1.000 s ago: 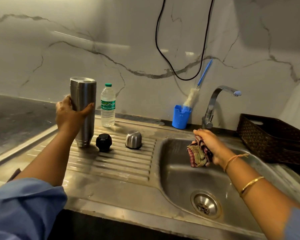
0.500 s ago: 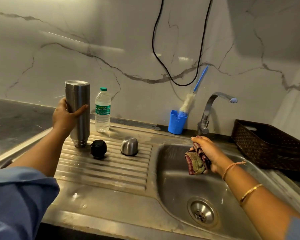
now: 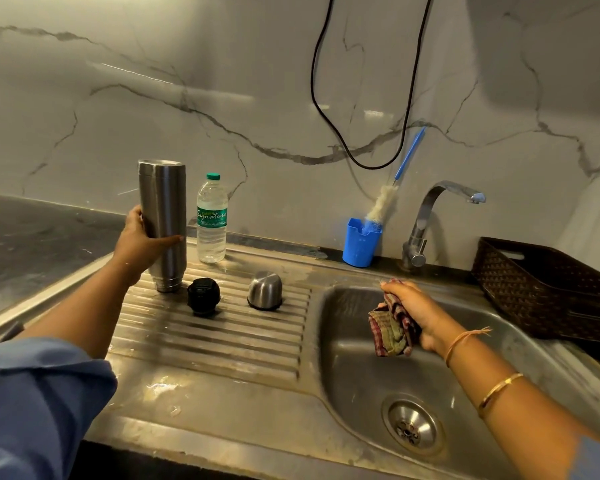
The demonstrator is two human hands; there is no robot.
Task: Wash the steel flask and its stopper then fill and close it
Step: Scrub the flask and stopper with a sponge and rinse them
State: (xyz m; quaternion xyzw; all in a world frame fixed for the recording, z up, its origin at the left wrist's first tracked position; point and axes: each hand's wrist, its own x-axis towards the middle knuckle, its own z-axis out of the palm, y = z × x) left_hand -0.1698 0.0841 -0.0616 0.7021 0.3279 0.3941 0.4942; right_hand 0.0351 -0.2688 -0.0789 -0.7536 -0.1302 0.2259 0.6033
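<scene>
The steel flask stands upside down, mouth down, on the ribbed drainboard. My left hand grips its middle from the left. The black stopper sits just right of the flask's mouth. The steel cap rests further right, dome up. A plastic water bottle with a green lid stands behind, next to the flask. My right hand holds a bunched checked cloth over the back of the sink basin.
A curved tap rises behind the sink basin. A blue cup holds a bottle brush against the marble wall. A dark woven basket stands at the right. A black cable hangs down the wall. The drain lies near the front.
The view has shifted slightly. My left hand stays around the flask, and my right hand keeps the cloth in about the same spot over the sink.
</scene>
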